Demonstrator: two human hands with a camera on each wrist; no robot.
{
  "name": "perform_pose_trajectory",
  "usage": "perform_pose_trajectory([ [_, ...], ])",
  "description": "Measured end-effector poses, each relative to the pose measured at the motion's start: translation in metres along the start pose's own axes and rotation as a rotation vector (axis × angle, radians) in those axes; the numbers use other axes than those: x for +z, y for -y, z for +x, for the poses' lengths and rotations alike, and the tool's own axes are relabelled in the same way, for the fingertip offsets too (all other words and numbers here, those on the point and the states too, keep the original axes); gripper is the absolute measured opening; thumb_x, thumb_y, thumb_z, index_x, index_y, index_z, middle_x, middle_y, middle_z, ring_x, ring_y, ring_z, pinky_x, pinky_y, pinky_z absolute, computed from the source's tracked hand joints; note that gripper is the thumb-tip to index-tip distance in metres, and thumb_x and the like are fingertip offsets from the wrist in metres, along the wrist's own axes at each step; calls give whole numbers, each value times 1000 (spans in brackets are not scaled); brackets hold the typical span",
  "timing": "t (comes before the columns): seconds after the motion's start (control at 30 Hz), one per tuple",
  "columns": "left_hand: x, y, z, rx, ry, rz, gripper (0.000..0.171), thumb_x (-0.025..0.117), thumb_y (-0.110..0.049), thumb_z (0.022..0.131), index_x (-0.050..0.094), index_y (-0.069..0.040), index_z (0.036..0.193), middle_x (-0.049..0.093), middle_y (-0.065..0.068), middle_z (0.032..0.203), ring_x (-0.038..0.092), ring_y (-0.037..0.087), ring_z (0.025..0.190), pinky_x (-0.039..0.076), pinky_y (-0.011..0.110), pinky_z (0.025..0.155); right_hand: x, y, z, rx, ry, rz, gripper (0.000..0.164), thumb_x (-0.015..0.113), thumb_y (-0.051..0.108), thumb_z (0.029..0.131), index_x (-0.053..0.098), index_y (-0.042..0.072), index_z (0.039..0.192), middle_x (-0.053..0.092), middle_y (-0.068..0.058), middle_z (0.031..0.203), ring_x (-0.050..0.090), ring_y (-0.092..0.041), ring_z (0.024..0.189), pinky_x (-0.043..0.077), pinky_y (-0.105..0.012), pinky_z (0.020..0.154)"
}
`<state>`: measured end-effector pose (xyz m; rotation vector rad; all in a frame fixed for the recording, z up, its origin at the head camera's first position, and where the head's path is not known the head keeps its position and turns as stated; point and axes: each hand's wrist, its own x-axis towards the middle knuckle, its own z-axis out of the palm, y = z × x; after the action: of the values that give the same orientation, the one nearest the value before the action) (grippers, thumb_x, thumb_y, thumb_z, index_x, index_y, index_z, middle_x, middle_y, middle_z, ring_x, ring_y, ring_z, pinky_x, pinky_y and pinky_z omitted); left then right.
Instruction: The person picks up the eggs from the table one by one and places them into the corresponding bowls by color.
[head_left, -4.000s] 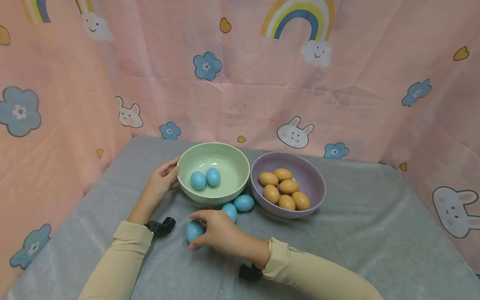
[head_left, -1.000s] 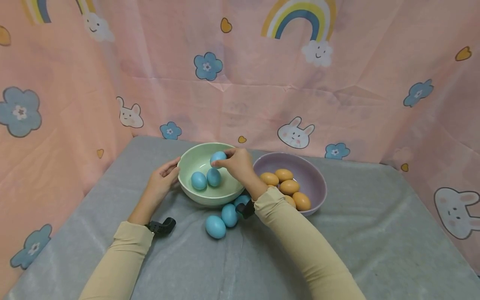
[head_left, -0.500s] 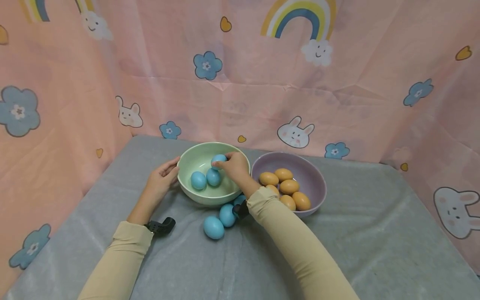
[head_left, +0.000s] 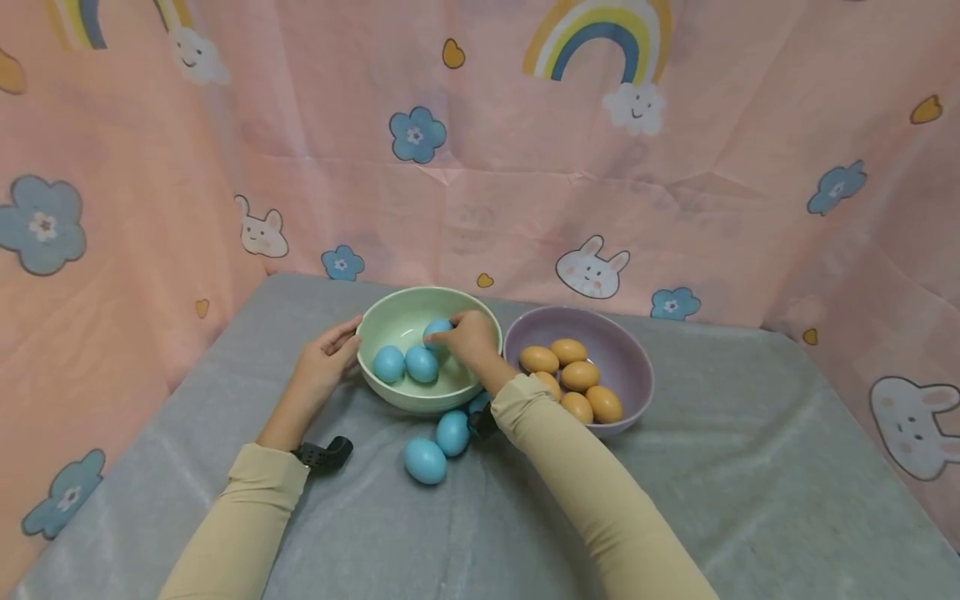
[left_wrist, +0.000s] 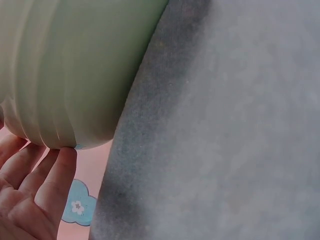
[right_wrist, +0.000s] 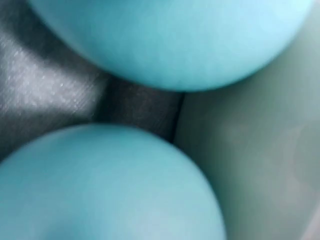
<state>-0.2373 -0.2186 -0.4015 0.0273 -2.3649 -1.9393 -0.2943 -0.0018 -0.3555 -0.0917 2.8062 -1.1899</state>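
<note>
My right hand (head_left: 472, 343) pinches a blue egg (head_left: 437, 333) low inside the light green bowl (head_left: 405, 312). Two more blue eggs lie side by side there, one (head_left: 389, 364) left of the other (head_left: 422, 365). At the bowl's left side, my left hand (head_left: 321, 365) rests its fingertips against the outer wall; in the left wrist view straight fingers (left_wrist: 60, 172) touch it. In front of the bowl, blue eggs (head_left: 425, 461) lie on the cloth, one partly hidden by the right wrist strap. Two blue eggs (right_wrist: 100, 185) fill much of the right wrist view.
A purple bowl (head_left: 618, 350) with several orange-brown eggs (head_left: 581, 376) stands right beside the green one, partly covered by my right sleeve. Grey cloth (head_left: 750, 467) covers the table. A pink patterned curtain (head_left: 495, 200) hangs around the back and sides.
My right hand has carried a blue egg from the table into the green bowl and lowered it; the two eggs inside have shifted slightly left. My left hand stays at the bowl.
</note>
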Motion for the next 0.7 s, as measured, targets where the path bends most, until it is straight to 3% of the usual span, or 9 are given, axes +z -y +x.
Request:
perform_pose_trajectory([
  [0.13, 0, 0, 0, -7, -7, -2, 50, 51, -24, 105, 42, -11, 152, 47, 14, 153, 50, 27, 138, 51, 10, 91, -1, 1, -2, 4, 19, -1, 28, 82, 26, 83, 72, 1, 91, 66, -6, 82, 58, -15, 81, 53, -27, 75],
  [0.17, 0, -1, 0, -7, -9, -4, 50, 51, -24, 105, 42, -11, 152, 47, 14, 153, 50, 27, 137, 52, 10, 91, -1, 1, -1, -3, 26, -3, 27, 82, 25, 83, 67, 3, 78, 57, -3, 71, 51, -14, 74, 48, -25, 69],
  [0.23, 0, -1, -1, -7, -10, -3, 50, 51, -24, 105, 42, -11, 152, 47, 15, 152, 51, 27, 137, 52, 10, 91, -1, 1, -1, -17, 39, -6, 42, 81, 24, 83, 48, 11, 62, 36, 3, 59, 38, -12, 64, 37, -24, 60],
  [0.33, 0, -1, -1, -8, -9, 4, 50, 51, -26, 105, 42, -12, 152, 47, 14, 152, 51, 27, 137, 51, 10, 91, 0, 0, 0, -26, 48, -5, 58, 81, 23, 83, 30, 17, 57, 19, 7, 56, 27, -10, 58, 26, -23, 56],
  [0.43, 0, -1, -1, -9, -6, 7, 50, 52, -27, 104, 43, -13, 152, 47, 13, 152, 50, 26, 137, 51, 10, 92, 0, 0, 1, -15, 54, -7, 56, 82, 23, 83, 32, 14, 59, 24, 4, 59, 30, -12, 60, 29, -24, 57],
  [0.47, 0, -1, -1, -11, -6, 9, 50, 52, -27, 104, 43, -13, 152, 47, 13, 152, 50, 26, 137, 51, 10, 92, 1, 0, 1, -9, 51, -14, 49, 83, 23, 82, 41, 10, 60, 35, 3, 60, 38, -12, 63, 35, -23, 59],
  [0.57, 0, -1, -1, -9, -3, 3, 50, 52, -26, 104, 42, -12, 152, 47, 14, 153, 50, 27, 138, 51, 9, 92, 2, -1, 2, 10, 62, -35, 30, 84, 21, 80, 68, -3, 89, 66, -10, 88, 62, -19, 86, 54, -26, 79],
  [0.63, 0, -1, -1, -8, 0, -1, 50, 52, -25, 105, 42, -11, 152, 46, 14, 153, 50, 27, 138, 51, 9, 91, 2, -1, 2, 18, 72, -33, 47, 85, 18, 79, 68, -6, 116, 69, -17, 117, 65, -27, 110, 56, -33, 95],
  [0.7, 1, -1, -1, -7, 1, -5, 50, 51, -24, 105, 42, -11, 152, 46, 14, 153, 49, 27, 138, 51, 9, 91, 2, -2, 2, 24, 84, -23, 57, 85, 16, 79, 63, -6, 127, 65, -18, 130, 62, -29, 121, 54, -37, 102],
])
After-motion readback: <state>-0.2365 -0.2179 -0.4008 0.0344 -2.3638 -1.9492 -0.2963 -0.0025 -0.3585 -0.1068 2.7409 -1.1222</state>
